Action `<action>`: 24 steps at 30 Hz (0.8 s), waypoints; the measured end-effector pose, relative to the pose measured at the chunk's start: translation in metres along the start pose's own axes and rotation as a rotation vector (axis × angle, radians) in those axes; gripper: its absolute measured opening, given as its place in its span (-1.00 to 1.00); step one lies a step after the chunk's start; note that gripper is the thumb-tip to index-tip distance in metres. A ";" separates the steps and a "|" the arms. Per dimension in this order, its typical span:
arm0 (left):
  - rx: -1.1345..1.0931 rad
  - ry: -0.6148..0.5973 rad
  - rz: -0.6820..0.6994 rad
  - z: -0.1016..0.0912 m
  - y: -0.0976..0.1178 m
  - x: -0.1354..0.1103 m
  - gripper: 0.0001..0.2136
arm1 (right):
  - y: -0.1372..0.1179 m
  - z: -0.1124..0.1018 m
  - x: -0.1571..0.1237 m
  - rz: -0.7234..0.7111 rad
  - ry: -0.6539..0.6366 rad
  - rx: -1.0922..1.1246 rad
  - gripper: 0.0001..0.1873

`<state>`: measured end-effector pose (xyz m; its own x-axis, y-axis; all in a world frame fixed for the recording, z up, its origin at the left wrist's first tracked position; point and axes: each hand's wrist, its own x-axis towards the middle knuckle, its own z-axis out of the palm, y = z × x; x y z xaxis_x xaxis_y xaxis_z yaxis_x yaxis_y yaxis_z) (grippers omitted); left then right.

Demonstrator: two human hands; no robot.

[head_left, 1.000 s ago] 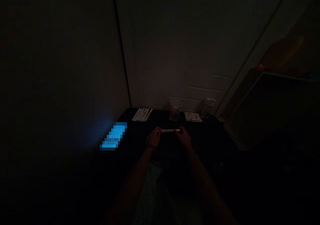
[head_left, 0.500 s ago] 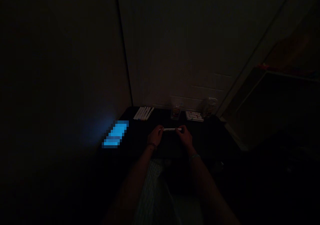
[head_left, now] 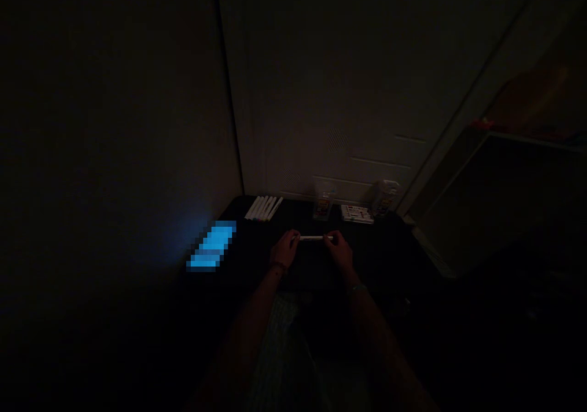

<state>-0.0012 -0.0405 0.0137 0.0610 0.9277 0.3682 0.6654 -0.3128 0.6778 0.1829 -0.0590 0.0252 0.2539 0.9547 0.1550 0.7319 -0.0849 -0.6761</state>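
Observation:
The room is very dark. Over a black table [head_left: 394, 247] I hold a thin white marker [head_left: 312, 238] level between both hands. My left hand [head_left: 284, 250] pinches its left end and my right hand [head_left: 338, 250] pinches its right end. Both hands have their fingers closed on it. A row of several white markers [head_left: 263, 208] lies side by side at the table's far left.
A glowing blue screen [head_left: 211, 245] lies at the table's left edge. By the back wall stand a clear cup [head_left: 323, 203], a flat printed pack [head_left: 356, 213] and a clear container [head_left: 384, 198]. A dark cabinet [head_left: 495, 198] stands to the right.
Both hands and the marker stay in nearly the same place; only the view has shifted slightly.

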 end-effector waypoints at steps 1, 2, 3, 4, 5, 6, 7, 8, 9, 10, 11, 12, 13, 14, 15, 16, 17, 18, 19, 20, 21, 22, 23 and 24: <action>-0.003 -0.004 -0.009 -0.001 0.001 0.000 -0.76 | -0.001 0.000 0.000 -0.005 -0.001 0.002 -0.64; -0.006 -0.011 -0.022 -0.001 0.002 0.000 -0.76 | -0.001 -0.001 -0.001 -0.007 -0.006 0.003 -0.63; -0.008 -0.019 -0.038 -0.002 0.003 0.000 -0.76 | -0.001 -0.001 -0.001 -0.007 -0.014 0.002 -0.63; -0.009 -0.027 -0.054 -0.003 0.004 0.000 -0.75 | -0.002 -0.002 -0.001 -0.005 -0.021 0.000 -0.62; -0.009 -0.035 -0.070 -0.004 0.006 0.000 -0.75 | -0.002 -0.002 -0.001 -0.003 -0.025 -0.002 -0.61; -0.009 -0.041 -0.087 -0.005 0.007 0.000 -0.74 | -0.002 -0.002 -0.001 -0.002 -0.025 -0.006 -0.60; -0.010 -0.043 -0.107 -0.006 0.009 0.000 -0.73 | -0.002 -0.003 -0.001 -0.001 -0.026 -0.009 -0.60; -0.011 -0.040 -0.129 -0.007 0.011 0.000 -0.72 | -0.003 -0.003 -0.001 -0.001 -0.025 -0.014 -0.60; -0.015 -0.037 -0.148 -0.008 0.012 0.000 -0.72 | -0.003 -0.002 0.000 -0.003 -0.025 -0.020 -0.59; -0.022 -0.040 -0.160 -0.009 0.014 0.000 -0.71 | -0.003 -0.002 0.000 0.000 -0.027 -0.026 -0.59; -0.027 -0.047 -0.167 -0.010 0.015 0.000 -0.71 | -0.002 -0.002 0.000 0.005 -0.028 -0.033 -0.59; -0.029 -0.056 -0.170 -0.011 0.016 -0.001 -0.71 | -0.002 -0.002 0.000 0.010 -0.026 -0.038 -0.58; -0.029 -0.065 -0.171 -0.011 0.016 -0.001 -0.71 | -0.002 -0.001 0.001 0.013 -0.022 -0.042 -0.58; -0.027 -0.070 -0.172 -0.012 0.016 -0.001 -0.71 | -0.002 -0.001 0.001 0.015 -0.015 -0.046 -0.57; -0.022 -0.066 -0.178 -0.012 0.016 -0.001 -0.71 | -0.001 -0.001 0.001 0.014 -0.007 -0.047 -0.57; -0.016 -0.057 -0.185 -0.012 0.015 -0.001 -0.70 | -0.001 0.000 0.002 0.013 0.000 -0.047 -0.56; -0.011 -0.046 -0.192 -0.011 0.014 0.000 -0.69 | 0.000 0.000 0.002 0.013 0.005 -0.045 -0.55; -0.009 -0.039 -0.198 -0.011 0.013 0.000 -0.68 | 0.001 0.001 0.002 0.012 0.008 -0.042 -0.54; -0.008 -0.036 -0.204 -0.010 0.012 0.000 -0.68 | 0.001 0.001 0.003 0.009 0.012 -0.037 -0.54; -0.009 -0.040 -0.213 -0.010 0.011 0.000 -0.67 | 0.002 0.001 0.003 0.006 0.015 -0.031 -0.53; -0.013 -0.048 -0.218 -0.010 0.011 0.001 -0.66 | 0.003 0.002 0.003 0.004 0.021 -0.024 -0.52; -0.022 -0.056 -0.220 -0.010 0.010 0.001 -0.66 | 0.003 0.002 0.004 0.004 0.028 -0.019 -0.52; -0.034 -0.061 -0.217 -0.010 0.010 0.001 -0.65 | 0.004 0.003 0.004 0.005 0.035 -0.015 -0.52; -0.048 -0.063 -0.212 -0.010 0.010 0.001 -0.64 | 0.004 0.003 0.004 0.008 0.038 -0.013 -0.52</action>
<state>-0.0018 -0.0447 0.0274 -0.0290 0.9841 0.1752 0.6319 -0.1178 0.7660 0.1850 -0.0546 0.0211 0.2841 0.9423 0.1770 0.7378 -0.0969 -0.6681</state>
